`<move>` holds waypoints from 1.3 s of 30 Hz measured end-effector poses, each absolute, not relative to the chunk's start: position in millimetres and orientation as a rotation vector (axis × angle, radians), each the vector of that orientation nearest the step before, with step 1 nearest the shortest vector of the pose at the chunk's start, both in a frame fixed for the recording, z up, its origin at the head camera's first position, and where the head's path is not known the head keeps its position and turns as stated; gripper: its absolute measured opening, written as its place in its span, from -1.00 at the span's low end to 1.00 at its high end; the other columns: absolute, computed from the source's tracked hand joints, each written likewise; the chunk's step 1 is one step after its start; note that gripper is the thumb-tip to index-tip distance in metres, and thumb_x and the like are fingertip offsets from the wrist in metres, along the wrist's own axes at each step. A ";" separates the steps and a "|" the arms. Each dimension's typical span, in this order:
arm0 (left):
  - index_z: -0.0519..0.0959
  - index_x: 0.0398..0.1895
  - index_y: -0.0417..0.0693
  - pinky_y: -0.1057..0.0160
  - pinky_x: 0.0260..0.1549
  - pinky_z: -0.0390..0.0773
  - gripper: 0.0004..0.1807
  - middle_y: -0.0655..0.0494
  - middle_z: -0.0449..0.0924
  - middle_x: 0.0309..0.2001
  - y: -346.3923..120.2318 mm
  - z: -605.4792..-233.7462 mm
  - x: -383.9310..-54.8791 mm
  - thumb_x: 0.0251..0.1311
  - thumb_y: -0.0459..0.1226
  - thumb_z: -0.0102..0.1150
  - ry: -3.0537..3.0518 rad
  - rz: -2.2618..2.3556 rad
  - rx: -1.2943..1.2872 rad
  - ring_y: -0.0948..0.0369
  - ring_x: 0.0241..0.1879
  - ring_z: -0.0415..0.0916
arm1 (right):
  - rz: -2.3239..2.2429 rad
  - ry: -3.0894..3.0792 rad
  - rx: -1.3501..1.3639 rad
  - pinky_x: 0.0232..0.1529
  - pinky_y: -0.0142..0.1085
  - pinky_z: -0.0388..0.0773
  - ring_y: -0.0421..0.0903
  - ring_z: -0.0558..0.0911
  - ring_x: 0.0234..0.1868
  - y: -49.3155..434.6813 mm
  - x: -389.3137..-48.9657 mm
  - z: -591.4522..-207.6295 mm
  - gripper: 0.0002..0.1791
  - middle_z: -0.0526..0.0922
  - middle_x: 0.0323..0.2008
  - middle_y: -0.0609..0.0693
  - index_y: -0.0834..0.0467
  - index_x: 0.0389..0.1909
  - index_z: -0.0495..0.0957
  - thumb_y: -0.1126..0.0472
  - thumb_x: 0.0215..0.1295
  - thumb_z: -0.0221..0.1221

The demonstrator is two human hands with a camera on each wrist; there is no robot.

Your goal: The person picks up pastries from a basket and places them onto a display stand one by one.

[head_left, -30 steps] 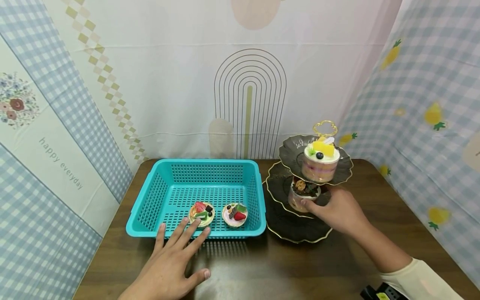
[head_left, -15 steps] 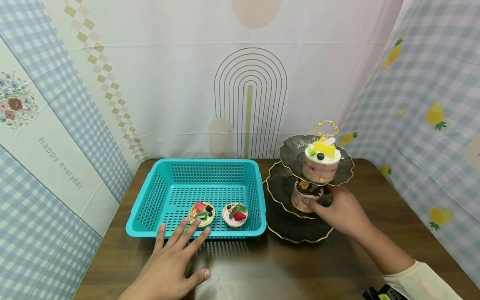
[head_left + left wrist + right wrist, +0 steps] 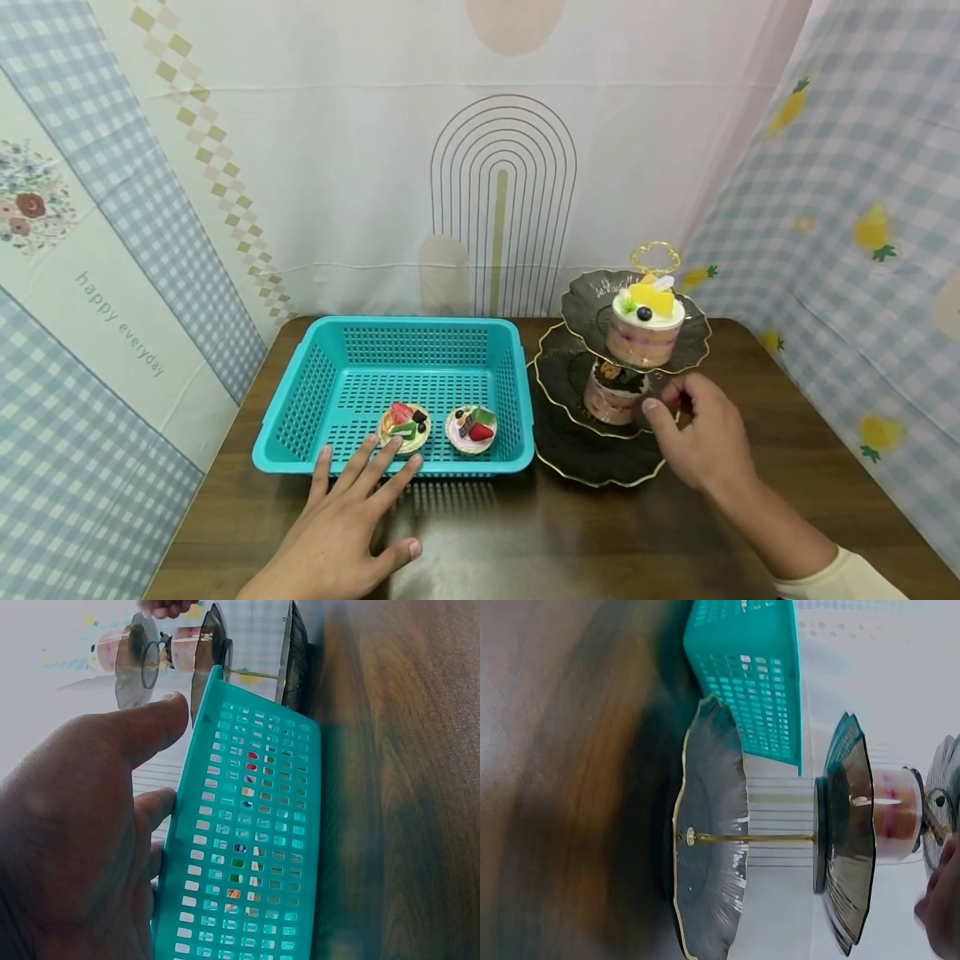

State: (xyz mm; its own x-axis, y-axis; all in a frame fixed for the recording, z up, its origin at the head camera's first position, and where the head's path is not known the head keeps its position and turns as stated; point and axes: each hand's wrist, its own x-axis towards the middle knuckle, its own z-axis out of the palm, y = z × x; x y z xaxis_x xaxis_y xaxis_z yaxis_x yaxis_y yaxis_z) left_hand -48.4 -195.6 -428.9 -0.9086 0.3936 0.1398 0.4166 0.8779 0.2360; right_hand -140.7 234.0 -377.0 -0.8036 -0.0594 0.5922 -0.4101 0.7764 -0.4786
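My left hand lies with fingers spread over the near rim of the turquoise plastic basket. Inside the basket, near its front wall, are two fruit-topped tartlets: one with strawberry and kiwi, its edge behind my fingertips, and another to its right. On the middle tier of a dark, gold-edged three-tier stand sits a layered cake cup with dark crumbs. Just right of that cup is my right hand, fingers loosely bent and holding nothing. A mango-topped cake cup stands on the top tier.
The stand's wide bottom tier rests on the brown wooden table, close to the basket's right side. A gold ring handle tops the stand. Patterned cloth hangs behind and at both sides.
My right hand pushed the dark-crumb cake cup slightly right on the middle tier, then let go and drew back to the right. My left hand has stayed in place.
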 end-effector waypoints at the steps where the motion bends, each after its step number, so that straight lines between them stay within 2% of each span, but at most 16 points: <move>1: 0.07 0.64 0.42 -0.34 0.41 -0.50 -0.10 0.16 -0.05 0.64 -195.6 -428.6 -48.4 0.30 0.45 -0.07 -2.960 -0.401 -0.640 0.04 0.62 -0.29 | 0.829 -2.354 0.428 -0.46 -0.32 0.31 -0.18 0.38 -0.48 233.5 -139.5 -379.0 -0.85 0.43 -0.47 -0.05 0.13 -0.40 0.47 0.27 0.12 0.28; 3: 0.07 0.64 0.42 -0.33 0.41 -0.50 -0.10 0.16 -0.05 0.64 -195.5 -428.3 -48.3 0.30 0.45 -0.07 -2.963 -0.401 -0.639 0.04 0.62 -0.29 | 0.850 -2.265 0.607 -0.49 -0.40 0.29 -0.26 0.35 -0.51 230.9 -138.4 -382.5 -0.83 0.42 -0.51 -0.13 0.06 -0.46 0.45 0.30 0.04 0.28; 6: 0.08 0.64 0.42 -0.33 0.41 -0.50 -0.09 0.16 -0.05 0.64 -195.4 -428.2 -48.1 0.29 0.45 -0.07 -2.967 -0.406 -0.634 0.04 0.62 -0.29 | 0.881 -2.158 0.865 -0.48 -0.42 0.31 -0.29 0.35 -0.48 224.0 -139.4 -385.7 -0.82 0.43 -0.47 -0.19 0.03 -0.46 0.46 0.30 -0.03 0.27; 12: 0.06 0.64 0.41 -0.34 0.41 -0.49 -0.08 0.17 -0.07 0.65 -194.9 -428.8 -47.5 0.29 0.46 -0.08 -2.975 -0.399 -0.635 0.04 0.62 -0.29 | 0.926 -2.092 1.103 -0.37 -0.41 0.35 -0.26 0.41 -0.37 204.8 -138.1 -383.7 -0.86 0.49 -0.35 -0.18 0.04 -0.36 0.52 0.29 0.05 0.24; 16: 0.04 0.65 0.43 -0.36 0.41 -0.48 -0.07 0.18 -0.08 0.65 -194.9 -428.4 -47.1 0.28 0.46 -0.05 -2.984 -0.389 -0.635 0.04 0.62 -0.30 | 0.938 -2.208 1.172 -0.28 -0.41 0.42 -0.25 0.46 -0.31 192.6 -133.6 -378.0 -0.75 0.54 -0.24 -0.19 0.05 -0.19 0.56 0.32 0.10 0.30; 20: 0.08 0.64 0.40 -0.35 0.41 -0.48 -0.07 0.17 -0.08 0.65 -195.1 -427.8 -46.5 0.27 0.43 0.01 -2.982 -0.383 -0.631 0.05 0.62 -0.31 | 0.904 -2.370 1.211 -0.21 -0.34 0.53 -0.25 0.52 -0.24 179.3 -130.2 -372.4 -0.62 0.58 -0.10 -0.20 0.03 0.00 0.54 0.29 0.17 0.38; 27: 0.09 0.64 0.40 -0.33 0.41 -0.51 -0.08 0.16 -0.06 0.65 -196.0 -426.4 -46.5 0.28 0.45 -0.04 -2.965 -0.388 -0.627 0.05 0.62 -0.28 | 0.837 -2.587 1.206 -0.06 -0.24 0.60 -0.27 0.56 -0.08 149.1 -136.6 -363.7 -0.54 0.57 0.11 -0.13 0.07 0.20 0.52 0.09 0.33 0.37; 33: 0.10 0.64 0.40 -0.40 0.40 -0.37 -0.09 0.16 -0.03 0.64 -195.3 -427.4 -46.4 0.29 0.44 -0.03 -2.944 -0.393 -0.632 0.04 0.62 -0.26 | 0.767 -2.759 1.221 0.22 -0.06 0.51 -0.12 0.49 0.27 128.5 -148.4 -367.3 -0.42 0.50 0.26 -0.04 0.10 0.33 0.46 -0.05 0.39 0.31; 39: 0.07 0.64 0.42 -0.37 0.40 -0.44 -0.08 0.16 -0.06 0.64 -194.3 -427.1 -47.5 0.28 0.46 -0.08 -2.973 -0.399 -0.636 0.05 0.62 -0.30 | 0.721 -2.827 1.209 0.28 0.02 0.46 0.03 0.46 0.35 113.6 -157.0 -376.4 -0.40 0.49 0.30 0.08 0.16 0.34 0.46 -0.03 0.41 0.30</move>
